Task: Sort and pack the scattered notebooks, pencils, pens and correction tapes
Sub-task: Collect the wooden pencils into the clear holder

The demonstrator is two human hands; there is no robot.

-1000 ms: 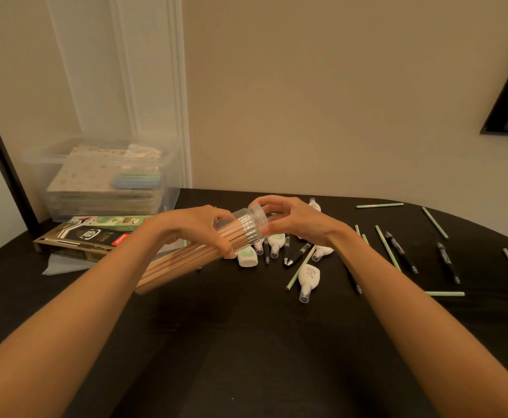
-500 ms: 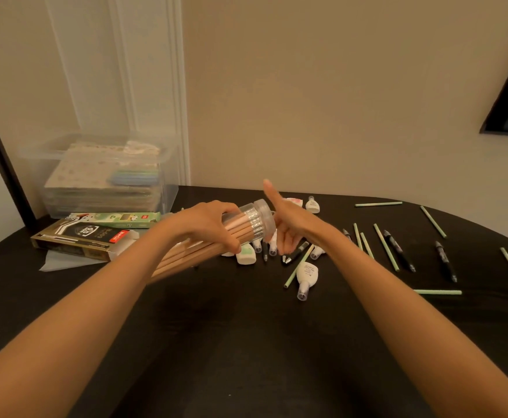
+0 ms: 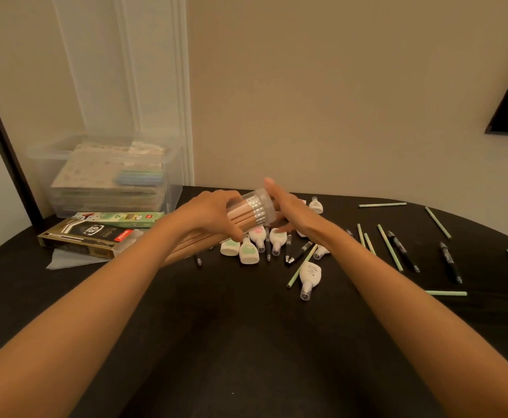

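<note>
My left hand (image 3: 213, 214) grips a clear tube of wooden pencils (image 3: 248, 215), held tilted above the black table (image 3: 246, 342). The flat palm of my right hand (image 3: 289, 211) presses against the tube's capped end, fingers stretched out. Below the hands lie several white correction tapes (image 3: 248, 251), one more (image 3: 309, 277) nearer me. Black pens (image 3: 402, 250) and green pencils (image 3: 390, 247) are scattered to the right.
A clear plastic bin (image 3: 107, 173) holding notebooks stands at the back left by the wall. In front of it lie a green box (image 3: 120, 218) and a dark pen box (image 3: 89, 238), with a plastic sheet (image 3: 68, 260) beside them.
The right hand let go of the tube's cap, opened flat and now pushes its palm against the capped end. The left hand kept its hold and lifted the tube slightly.
</note>
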